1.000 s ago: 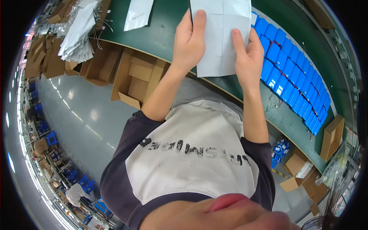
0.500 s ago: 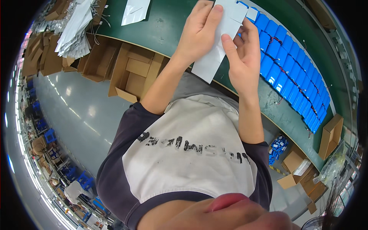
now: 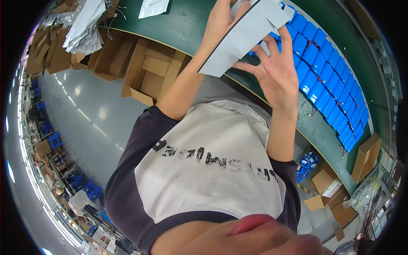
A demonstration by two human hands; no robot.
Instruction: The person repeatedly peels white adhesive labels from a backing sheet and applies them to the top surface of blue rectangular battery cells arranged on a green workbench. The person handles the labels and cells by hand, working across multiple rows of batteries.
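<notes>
Green bench [image 3: 170, 36] beneath, your sheet [image 3: 244, 38] has tilted and your right hand [image 3: 277, 78] spread, unpinched, at its right edge; your left hand [image 3: 219, 25], partly hidden, you can't tell.

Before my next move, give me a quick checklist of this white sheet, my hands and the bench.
1. White sheet held by left hand: ok.
2. Sheet flat: not ok; it's bent, with a flap lifting.
3. Right hand gripping the sheet: cannot tell; fingers spread near its edge, contact unclear.
4. Blue battery packs in rows on green bench: ok.
5. Second white sheet clear of both hands: ok.
</notes>
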